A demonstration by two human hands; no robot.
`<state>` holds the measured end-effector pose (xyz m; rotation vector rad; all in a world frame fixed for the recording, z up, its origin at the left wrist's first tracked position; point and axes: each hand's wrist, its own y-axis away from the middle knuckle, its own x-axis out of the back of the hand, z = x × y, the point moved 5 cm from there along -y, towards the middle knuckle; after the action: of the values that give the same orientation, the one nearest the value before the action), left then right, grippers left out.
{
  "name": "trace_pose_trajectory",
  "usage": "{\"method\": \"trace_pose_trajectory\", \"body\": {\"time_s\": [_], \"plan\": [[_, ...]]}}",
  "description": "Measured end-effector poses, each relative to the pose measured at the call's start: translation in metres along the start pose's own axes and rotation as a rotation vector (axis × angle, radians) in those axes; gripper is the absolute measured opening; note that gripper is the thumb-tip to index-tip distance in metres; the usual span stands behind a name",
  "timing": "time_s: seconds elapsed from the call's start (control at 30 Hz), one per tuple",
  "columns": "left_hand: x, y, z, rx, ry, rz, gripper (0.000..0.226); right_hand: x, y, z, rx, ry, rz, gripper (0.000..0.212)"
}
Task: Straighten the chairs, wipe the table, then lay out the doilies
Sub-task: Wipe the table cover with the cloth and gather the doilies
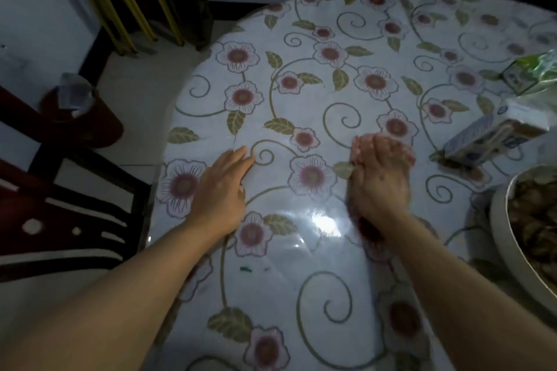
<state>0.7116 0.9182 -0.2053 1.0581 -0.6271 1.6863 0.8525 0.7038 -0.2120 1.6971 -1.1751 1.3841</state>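
Desk wipe under way, no cloth visible. Left hand flat, fingers straight; right hand blurred, grip unclear. Advice: sweep toward 3 o'clock, skirt carton.

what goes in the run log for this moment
left hand flat on table | right hand open, blurred | no doilies visible

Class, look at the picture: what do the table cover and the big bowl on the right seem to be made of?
Table cover: probably glossy plastic or vinyl, printed with flowers; it mirrors a bright glare and shows creases. Bowl: pale, smooth rim, perhaps plastic or enamel; too dim to tell.
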Motion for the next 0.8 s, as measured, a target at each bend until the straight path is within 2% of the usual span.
{"method": "trace_pose_trajectory", "body": {"time_s": [0.03, 0.13, 0.2, 0.23, 0.3, 0.37, 0.43, 0.5, 0.57, 0.67, 0.73, 0.8], "plan": [[0.0, 0.008, 0.001, 0.005, 0.016, -0.009, 0.055, -0.005, 0.021, -0.024, 0.048, 0.039, -0.011, 0.056], [0.001, 0.026, 0.001, 0.009, 0.067, -0.053, 0.055, -0.014, 0.139, -0.098, 0.508, -0.009, -0.152, 0.057], [0.003, 0.04, 0.0, -0.009, 0.076, -0.081, 0.054, -0.006, 0.193, -0.097, 0.697, -0.054, -0.247, 0.057], [0.004, 0.048, -0.001, -0.023, 0.08, -0.089, 0.054, -0.002, 0.197, -0.082, 0.732, -0.063, -0.262, 0.054], [0.006, 0.064, -0.005, -0.037, 0.092, -0.094, 0.051, -0.001, 0.175, -0.049, 0.6, -0.055, -0.223, 0.05], [0.006, 0.082, -0.011, -0.047, 0.094, -0.104, 0.051, 0.002, 0.142, -0.027, 0.271, -0.05, -0.103, 0.056], [0.006, 0.099, -0.016, -0.048, 0.105, -0.119, 0.055, -0.007, 0.134, -0.052, 0.028, -0.003, -0.032, 0.062], [0.01, 0.114, -0.02, -0.026, 0.131, -0.113, 0.058, -0.019, 0.159, -0.114, 0.12, -0.036, -0.031, 0.06], [0.019, 0.126, -0.028, 0.033, 0.159, -0.072, 0.059, -0.028, 0.215, -0.174, 0.426, -0.047, -0.118, 0.057], [0.03, 0.142, -0.04, 0.065, 0.157, -0.048, 0.056, -0.018, 0.297, -0.192, 0.736, -0.021, -0.246, 0.059], [0.034, 0.15, -0.047, 0.058, 0.139, -0.043, 0.057, -0.01, 0.295, -0.16, 0.751, 0.01, -0.255, 0.057], [0.037, 0.155, -0.051, 0.068, 0.138, -0.008, 0.058, -0.008, 0.248, -0.118, 0.552, 0.002, -0.182, 0.057]]}}
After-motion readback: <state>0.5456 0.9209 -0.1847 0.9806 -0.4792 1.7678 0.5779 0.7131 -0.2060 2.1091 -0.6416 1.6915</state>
